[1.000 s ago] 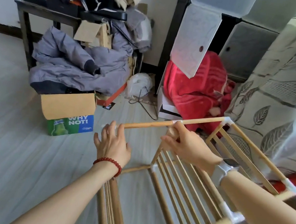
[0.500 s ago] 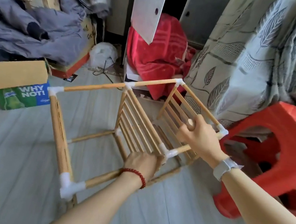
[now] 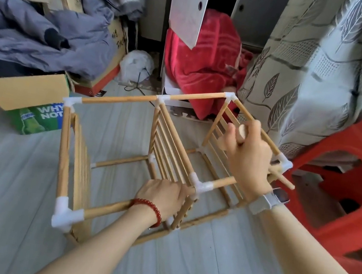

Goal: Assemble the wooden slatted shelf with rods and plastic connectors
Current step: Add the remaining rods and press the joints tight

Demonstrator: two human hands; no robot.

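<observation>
The slatted shelf frame (image 3: 126,152) lies on its side on the floor, green carton (image 3: 35,115) far left. The left hand (image 3: 163,196) grips the near rod by a white connector (image 3: 198,185); the right hand (image 3: 249,153) clutches a loose rod (image 3: 241,132). Looks like she's bracing the frame; next that rod needs seating squarely in an open connector, red stool (image 3: 344,184) right.

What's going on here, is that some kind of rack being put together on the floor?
Yes. A person is assembling a wooden slatted shelf lying on its side on the floor. The left hand grips the frame beside a white plastic connector. The right hand holds a loose wooden rod over the open right-hand section. Most rods and corner connectors are already joined. A red plastic stool stands just to the right.
</observation>
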